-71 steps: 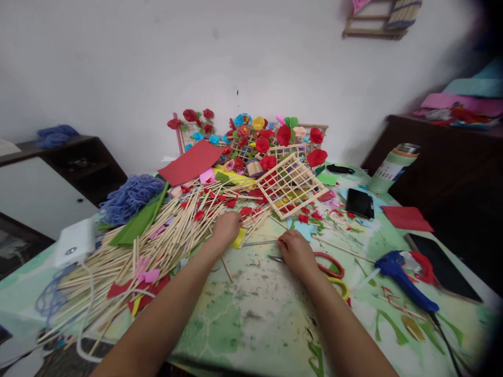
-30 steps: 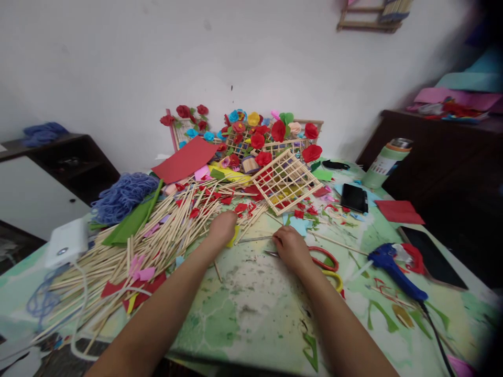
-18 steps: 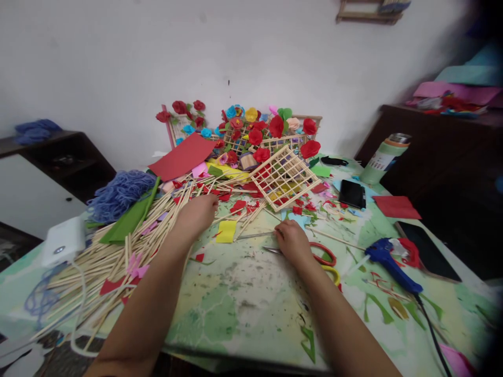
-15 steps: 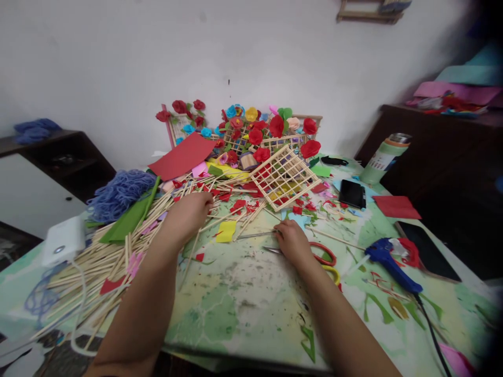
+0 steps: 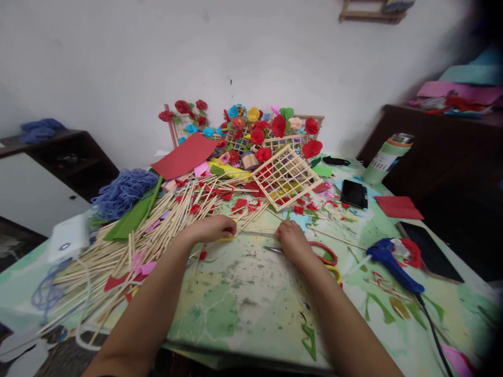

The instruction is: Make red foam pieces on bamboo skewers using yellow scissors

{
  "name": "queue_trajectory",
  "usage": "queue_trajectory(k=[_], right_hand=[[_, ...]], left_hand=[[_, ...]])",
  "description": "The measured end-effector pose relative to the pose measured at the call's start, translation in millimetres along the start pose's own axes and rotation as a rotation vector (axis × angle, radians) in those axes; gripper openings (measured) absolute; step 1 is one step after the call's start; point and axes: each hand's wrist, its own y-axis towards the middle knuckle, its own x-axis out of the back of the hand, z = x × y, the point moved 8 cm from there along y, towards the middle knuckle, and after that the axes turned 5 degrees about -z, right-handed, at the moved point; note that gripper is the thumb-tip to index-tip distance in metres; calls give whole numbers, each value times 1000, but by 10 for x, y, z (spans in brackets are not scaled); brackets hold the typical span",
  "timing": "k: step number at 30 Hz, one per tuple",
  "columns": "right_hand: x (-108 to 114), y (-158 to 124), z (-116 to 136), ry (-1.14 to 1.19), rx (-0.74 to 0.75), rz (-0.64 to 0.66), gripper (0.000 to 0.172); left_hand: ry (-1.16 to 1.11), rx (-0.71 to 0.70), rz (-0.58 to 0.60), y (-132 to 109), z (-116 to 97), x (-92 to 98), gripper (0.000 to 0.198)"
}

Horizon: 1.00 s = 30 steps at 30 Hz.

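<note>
The tabletop (image 5: 243, 298) wears a green and yellow patterned cover, stained and flecked with scraps, and stands against a white wall (image 5: 118, 63). Near its middle the left hand (image 5: 212, 229) lies palm down, fingers curled over a yellow paper scrap (image 5: 229, 239) at the fringe of a heap of wooden sticks (image 5: 129, 251). Whether its grip has closed on anything cannot be told. The right hand (image 5: 293, 241) rests near it, knuckles up, on the scissors (image 5: 328, 256), whose red handle pokes out toward the right edge. Its grip cannot be told either. A thin stick (image 5: 257, 233) lies between the two hands.

The heap spreads toward the left edge, with blue yarn (image 5: 123, 191), a green sheet (image 5: 131, 220) and a white box (image 5: 68, 241) beside it. Along the far edge paper flowers (image 5: 255, 131) lean on the wall, with a red sheet (image 5: 184, 155) and a tilted wooden lattice (image 5: 288, 178) in front of them. Toward the right edge lie a blue glue gun (image 5: 393, 264), a black phone (image 5: 353, 193) and a red paper (image 5: 398, 207). A green flask (image 5: 387, 157) stands near the far right corner.

A dark cabinet (image 5: 440, 152) stands beyond the right edge and a dark shelf (image 5: 58, 152) stands on the left. A wooden frame (image 5: 373, 13) hangs high on the wall.
</note>
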Motion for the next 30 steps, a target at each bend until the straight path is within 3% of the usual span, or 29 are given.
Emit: queue_trajectory(k=[8,12,16,20,25,30], right_hand=[[178,6,-143,85,-151,-97,23],[243,2,-216,243,-195,-194,36],[259,12,-195,401,-142,-223,26],[287,14,-128,703,-85,-250,27],[271,11,-131,1104,-177,-250,30],[310,-4,-120,1038,-138,-269,36]], left_hand=[[52,-10,-69,150,-16,-86,13],[24,-62,-101,165,-104,-105,15],[40,-75,-126,183,-110,-115,17],[67,-53,-159,197,-18,-82,19],[108,-7,-183,170,81,-33,18],[124,-16,-221,152,43,-7,19]])
